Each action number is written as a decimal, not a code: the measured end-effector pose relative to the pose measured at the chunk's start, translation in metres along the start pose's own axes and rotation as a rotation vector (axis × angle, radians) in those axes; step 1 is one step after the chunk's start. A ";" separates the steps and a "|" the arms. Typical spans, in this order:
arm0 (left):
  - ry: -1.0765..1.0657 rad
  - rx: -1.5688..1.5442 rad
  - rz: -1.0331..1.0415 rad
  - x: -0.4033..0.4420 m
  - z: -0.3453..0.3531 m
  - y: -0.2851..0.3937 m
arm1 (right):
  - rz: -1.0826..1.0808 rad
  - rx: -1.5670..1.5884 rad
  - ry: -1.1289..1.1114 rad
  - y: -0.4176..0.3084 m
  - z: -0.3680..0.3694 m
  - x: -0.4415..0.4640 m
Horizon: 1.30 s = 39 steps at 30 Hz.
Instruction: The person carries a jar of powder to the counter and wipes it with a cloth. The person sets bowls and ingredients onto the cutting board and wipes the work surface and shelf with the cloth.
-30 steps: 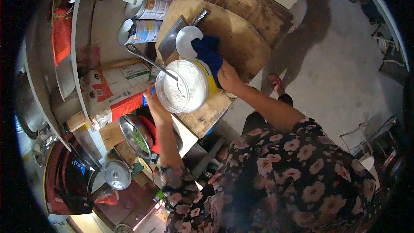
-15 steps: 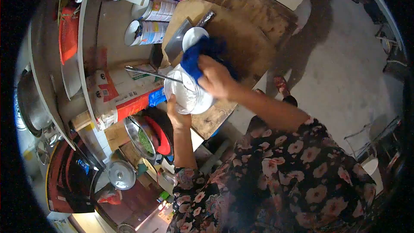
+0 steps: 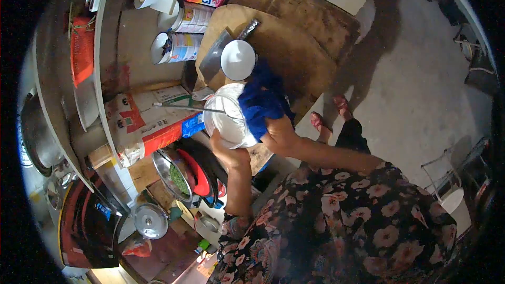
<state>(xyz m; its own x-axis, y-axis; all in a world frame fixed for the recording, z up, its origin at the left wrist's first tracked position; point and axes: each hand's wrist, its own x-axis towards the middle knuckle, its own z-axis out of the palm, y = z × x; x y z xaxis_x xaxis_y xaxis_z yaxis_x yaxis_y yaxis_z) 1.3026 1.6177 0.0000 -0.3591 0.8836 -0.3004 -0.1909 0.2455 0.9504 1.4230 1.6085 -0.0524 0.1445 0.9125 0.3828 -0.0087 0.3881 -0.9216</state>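
At the worktop's (image 3: 260, 159) near end, the left hand (image 3: 229, 151) grips the jar (image 3: 208, 118) of white powder (image 3: 226, 97); the right hand (image 3: 279, 133) clutches a blue cloth (image 3: 266, 100) against it — uneven pressure could tip it, or a snagged spoon (image 3: 181, 107) scatter powder.

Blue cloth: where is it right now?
Head view, near centre: the blue cloth is in the right hand, at the right edge of the white-filled jar.
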 end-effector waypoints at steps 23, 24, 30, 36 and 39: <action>0.157 0.025 -0.272 -0.066 0.008 -0.009 | 0.027 -0.067 0.009 0.009 -0.011 -0.003; 0.138 0.073 -0.271 -0.072 0.014 -0.007 | -0.031 -0.102 0.047 0.018 -0.011 0.013; 0.005 0.084 -0.391 -0.038 -0.024 0.000 | 0.225 -0.430 -0.343 0.121 -0.018 0.022; -0.486 0.357 0.182 0.033 -0.031 0.028 | 0.397 0.007 0.186 0.083 -0.007 -0.015; -0.640 0.399 0.191 0.047 -0.022 0.022 | 0.307 -0.034 0.248 0.048 0.025 -0.056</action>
<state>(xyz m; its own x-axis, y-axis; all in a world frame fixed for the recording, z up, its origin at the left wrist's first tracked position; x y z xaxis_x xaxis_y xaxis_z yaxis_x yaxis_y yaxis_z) 1.2616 1.6559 0.0052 0.2679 0.9534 -0.1389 0.2079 0.0836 0.9746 1.3899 1.5791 -0.1163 0.3745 0.9249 0.0659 -0.0565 0.0937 -0.9940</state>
